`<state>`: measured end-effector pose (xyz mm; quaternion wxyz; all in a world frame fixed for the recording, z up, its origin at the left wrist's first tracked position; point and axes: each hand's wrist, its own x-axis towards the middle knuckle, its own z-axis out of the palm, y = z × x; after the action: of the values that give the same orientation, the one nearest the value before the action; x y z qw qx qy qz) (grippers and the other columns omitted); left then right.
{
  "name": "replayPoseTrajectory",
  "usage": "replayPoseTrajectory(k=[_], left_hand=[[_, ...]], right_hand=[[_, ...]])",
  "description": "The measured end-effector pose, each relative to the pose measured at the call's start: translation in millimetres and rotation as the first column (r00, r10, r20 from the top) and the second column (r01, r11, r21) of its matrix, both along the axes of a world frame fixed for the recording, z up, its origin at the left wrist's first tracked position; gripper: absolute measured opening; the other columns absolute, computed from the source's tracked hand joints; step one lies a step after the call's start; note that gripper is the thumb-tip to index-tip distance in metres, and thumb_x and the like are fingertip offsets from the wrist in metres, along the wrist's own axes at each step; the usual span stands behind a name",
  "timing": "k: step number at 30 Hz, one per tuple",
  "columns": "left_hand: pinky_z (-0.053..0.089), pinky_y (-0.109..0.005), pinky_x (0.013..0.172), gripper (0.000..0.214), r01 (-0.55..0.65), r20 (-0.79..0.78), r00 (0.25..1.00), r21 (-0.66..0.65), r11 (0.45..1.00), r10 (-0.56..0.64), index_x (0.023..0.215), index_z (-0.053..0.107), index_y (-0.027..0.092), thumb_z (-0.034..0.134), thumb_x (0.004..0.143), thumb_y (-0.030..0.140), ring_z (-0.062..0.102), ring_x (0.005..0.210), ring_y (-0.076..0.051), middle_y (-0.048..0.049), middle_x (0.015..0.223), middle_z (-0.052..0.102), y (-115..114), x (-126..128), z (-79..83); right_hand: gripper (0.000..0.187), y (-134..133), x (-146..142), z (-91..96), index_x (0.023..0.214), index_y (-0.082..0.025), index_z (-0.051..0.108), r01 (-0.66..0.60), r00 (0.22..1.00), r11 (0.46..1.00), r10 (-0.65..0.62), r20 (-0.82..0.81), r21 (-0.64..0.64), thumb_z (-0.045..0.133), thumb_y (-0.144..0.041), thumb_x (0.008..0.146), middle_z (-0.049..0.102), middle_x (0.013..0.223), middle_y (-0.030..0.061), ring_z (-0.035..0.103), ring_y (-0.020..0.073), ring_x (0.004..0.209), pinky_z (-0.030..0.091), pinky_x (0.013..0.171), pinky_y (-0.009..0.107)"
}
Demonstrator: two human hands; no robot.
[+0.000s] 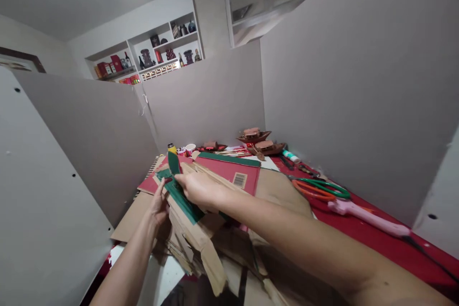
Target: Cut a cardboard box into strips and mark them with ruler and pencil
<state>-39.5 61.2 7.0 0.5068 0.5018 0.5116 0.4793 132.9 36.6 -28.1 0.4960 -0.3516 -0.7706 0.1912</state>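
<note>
My left hand [159, 205] grips the left edge of a green-faced piece of cardboard [188, 205], its thumb near the upper end. My right hand [197, 187] reaches across from the right, its fingers closed on a narrow green strip [174, 163] that stands up from that piece. Whether the strip is still joined to the piece is hidden by my fingers. Beneath my hands hang several torn brown cardboard layers [215, 272]. A red cardboard panel [229, 177] with a green edge and a barcode label lies just behind.
On the red tabletop [366, 244] at right lie a pink glue gun [369, 217], green-handled scissors [328, 186] and orange handles [311, 190]. Model wooden boats [267, 147] stand at the back beside a white cup [191, 147]. Grey panels [201, 100] enclose the table.
</note>
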Motion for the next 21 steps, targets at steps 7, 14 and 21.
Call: replayPoseTrajectory(k=[7, 14, 21], left_hand=[[0.059, -0.028, 0.065, 0.021, -0.036, -0.111, 0.992, 0.132, 0.991, 0.051, 0.082, 0.071, 0.014, 0.08, 0.064, 0.016, 0.073, 0.071, -0.025, -0.0071, 0.073, 0.075, -1, -6, -0.7], [0.061, -0.029, 0.061, 0.024, -0.096, -0.161, 0.973, 0.376, 0.921, 0.167, 0.088, 0.069, 0.015, 0.072, 0.065, 0.009, 0.07, 0.058, -0.018, -0.0028, 0.073, 0.075, -43, -15, 105.6], [0.059, -0.023, 0.057, 0.036, 0.019, -0.37, 0.836, 0.759, 0.651, 0.406, 0.1, 0.071, 0.022, 0.068, 0.066, 0.009, 0.066, 0.057, -0.01, 0.0058, 0.08, 0.075, -86, -9, 212.2]], right_hand=[[0.032, -18, -18, 9.2, 0.108, -0.023, 0.071, -0.238, 0.93, 0.969, 0.206, 0.306, 0.071, 0.066, -0.029, 0.078, 0.073, 0.107, 0.0086, 0.067, 0.0283, 0.1, 0.05, 0.083, 0.035], [0.026, 16, 84, -37.2, 0.099, -0.018, 0.072, 0.119, 0.978, 0.989, -0.131, -0.163, -0.085, 0.051, -0.03, 0.088, 0.074, 0.097, 0.0041, 0.067, 0.0163, 0.084, 0.048, 0.074, 0.023], [0.023, 28, 128, -143.4, 0.084, -0.018, 0.072, 0.195, 0.969, 0.934, -0.23, -0.087, -0.3, 0.052, -0.03, 0.079, 0.075, 0.084, 0.0052, 0.069, 0.0211, 0.079, 0.053, 0.075, 0.029]])
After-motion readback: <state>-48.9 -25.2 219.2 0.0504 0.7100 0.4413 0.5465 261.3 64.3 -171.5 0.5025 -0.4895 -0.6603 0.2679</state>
